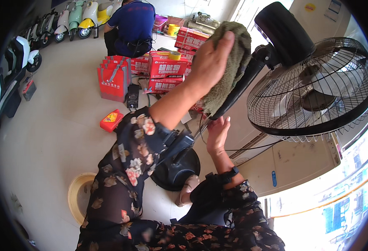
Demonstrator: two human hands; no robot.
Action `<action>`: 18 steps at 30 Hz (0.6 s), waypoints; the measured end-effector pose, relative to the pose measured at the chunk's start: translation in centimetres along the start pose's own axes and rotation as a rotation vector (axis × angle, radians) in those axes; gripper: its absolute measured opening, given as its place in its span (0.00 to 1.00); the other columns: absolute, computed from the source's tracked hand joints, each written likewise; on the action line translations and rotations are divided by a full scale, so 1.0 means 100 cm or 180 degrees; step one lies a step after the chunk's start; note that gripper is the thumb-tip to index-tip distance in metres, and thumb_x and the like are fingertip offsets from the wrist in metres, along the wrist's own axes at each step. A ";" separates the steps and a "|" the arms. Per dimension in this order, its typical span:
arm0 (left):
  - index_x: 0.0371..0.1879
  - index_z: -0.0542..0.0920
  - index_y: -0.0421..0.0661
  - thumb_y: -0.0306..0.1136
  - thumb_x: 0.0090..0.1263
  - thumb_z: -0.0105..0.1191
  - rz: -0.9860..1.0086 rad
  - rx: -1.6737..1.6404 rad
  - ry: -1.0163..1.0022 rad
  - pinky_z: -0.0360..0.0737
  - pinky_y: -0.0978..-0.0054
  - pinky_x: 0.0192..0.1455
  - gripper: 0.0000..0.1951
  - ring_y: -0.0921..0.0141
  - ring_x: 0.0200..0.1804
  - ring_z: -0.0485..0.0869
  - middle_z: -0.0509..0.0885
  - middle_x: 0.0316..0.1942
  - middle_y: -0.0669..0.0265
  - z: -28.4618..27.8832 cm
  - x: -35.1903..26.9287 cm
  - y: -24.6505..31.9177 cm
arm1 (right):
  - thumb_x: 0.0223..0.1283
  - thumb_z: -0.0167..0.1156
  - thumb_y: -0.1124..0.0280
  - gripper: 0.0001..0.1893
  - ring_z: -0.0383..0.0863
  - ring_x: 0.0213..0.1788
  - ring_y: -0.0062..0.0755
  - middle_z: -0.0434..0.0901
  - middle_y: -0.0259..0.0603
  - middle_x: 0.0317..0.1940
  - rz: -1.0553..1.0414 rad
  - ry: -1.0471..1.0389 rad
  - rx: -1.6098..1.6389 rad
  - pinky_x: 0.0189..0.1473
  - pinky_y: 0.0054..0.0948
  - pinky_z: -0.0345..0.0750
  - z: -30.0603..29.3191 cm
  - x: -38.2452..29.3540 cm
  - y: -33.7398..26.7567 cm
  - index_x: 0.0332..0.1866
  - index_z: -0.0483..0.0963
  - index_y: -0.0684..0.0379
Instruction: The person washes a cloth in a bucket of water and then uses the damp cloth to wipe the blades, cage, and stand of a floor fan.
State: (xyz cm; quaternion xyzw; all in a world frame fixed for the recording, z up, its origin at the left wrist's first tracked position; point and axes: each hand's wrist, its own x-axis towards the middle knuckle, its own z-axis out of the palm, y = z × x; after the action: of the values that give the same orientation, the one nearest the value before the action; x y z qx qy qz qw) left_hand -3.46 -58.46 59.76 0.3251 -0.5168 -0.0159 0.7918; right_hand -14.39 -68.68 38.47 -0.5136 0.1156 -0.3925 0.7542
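Note:
Across the back of a standing electric fan (309,91), my left hand (213,62) presses a fuzzy olive-green cloth (229,81) against the upper part of the black neck (243,86). Its thumb lies over the cloth. Lower down, my right hand (218,131) is at the fan's pole, palm up, with fingers curled by the lower end of the black neck; the grip is partly hidden. The wire cage and black motor housing (283,34) tilt to the right. The round black base (179,169) stands on the floor by my foot.
A beige basin (77,200) and a red plastic bottle (111,120) are on the floor at left. Ahead are red cartons (166,67), red bags (113,80) and a crouching person (132,28). Scooters (89,18) line the far left. A cable (253,148) runs right from the pole.

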 end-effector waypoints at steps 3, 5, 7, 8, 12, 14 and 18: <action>0.45 0.78 0.42 0.54 0.77 0.47 0.0242 0.0789 -0.0365 0.78 0.64 0.42 0.23 0.62 0.35 0.82 0.82 0.33 0.60 0.038 -0.001 -0.043 | 0.74 0.38 0.44 0.35 0.65 0.70 0.37 0.65 0.43 0.71 -0.0186 0.0233 -0.0314 0.72 0.35 0.59 0.011 -0.013 0.020 0.72 0.59 0.64; 0.48 0.76 0.42 0.51 0.75 0.50 0.0533 0.1327 -0.0160 0.78 0.59 0.44 0.21 0.53 0.40 0.84 0.83 0.36 0.54 0.054 -0.010 -0.059 | 0.73 0.41 0.57 0.29 0.67 0.66 0.39 0.67 0.47 0.67 -0.0575 0.0164 -0.1061 0.68 0.33 0.62 0.000 -0.009 0.029 0.71 0.59 0.65; 0.52 0.76 0.44 0.49 0.75 0.49 0.0090 0.1286 -0.0354 0.78 0.56 0.47 0.21 0.48 0.44 0.83 0.83 0.39 0.50 0.046 -0.026 -0.056 | 0.72 0.42 0.65 0.26 0.69 0.62 0.40 0.68 0.50 0.64 -0.0941 0.0046 -0.1512 0.64 0.33 0.65 0.000 -0.014 0.025 0.71 0.58 0.66; 0.54 0.76 0.44 0.49 0.76 0.48 -0.0153 0.1277 -0.0325 0.78 0.57 0.48 0.20 0.48 0.45 0.83 0.83 0.41 0.50 0.039 -0.040 -0.062 | 0.71 0.42 0.66 0.26 0.70 0.59 0.41 0.69 0.50 0.62 -0.1139 -0.0052 -0.1594 0.62 0.34 0.66 0.005 -0.016 0.019 0.70 0.58 0.66; 0.59 0.75 0.45 0.44 0.80 0.42 -0.0538 0.0853 -0.0521 0.76 0.63 0.55 0.19 0.55 0.52 0.82 0.83 0.47 0.54 0.013 -0.107 -0.107 | 0.66 0.40 0.70 0.28 0.70 0.60 0.44 0.69 0.52 0.61 -0.1452 -0.0251 -0.2654 0.64 0.34 0.65 -0.045 -0.008 0.040 0.71 0.56 0.65; 0.54 0.76 0.43 0.44 0.82 0.39 -0.0639 0.1042 -0.0480 0.74 0.68 0.52 0.19 0.63 0.45 0.82 0.83 0.42 0.59 -0.017 -0.109 -0.093 | 0.67 0.40 0.70 0.28 0.68 0.64 0.41 0.67 0.50 0.64 -0.0783 -0.0435 -0.1335 0.67 0.33 0.63 0.002 -0.009 0.034 0.72 0.56 0.64; 0.45 0.75 0.41 0.47 0.81 0.41 -0.0155 0.0688 -0.0037 0.72 0.68 0.41 0.19 0.67 0.33 0.72 0.77 0.32 0.62 0.032 -0.047 -0.058 | 0.72 0.42 0.70 0.26 0.64 0.69 0.34 0.65 0.43 0.68 -0.0601 -0.0399 -0.0750 0.71 0.31 0.59 -0.019 -0.004 0.042 0.74 0.54 0.62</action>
State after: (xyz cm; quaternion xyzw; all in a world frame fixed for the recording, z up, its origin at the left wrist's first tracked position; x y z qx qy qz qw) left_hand -6.47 -62.92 53.66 0.4210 -0.5121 0.0189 0.7485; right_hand -13.72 -69.02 33.89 -0.6306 0.0647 -0.4126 0.6542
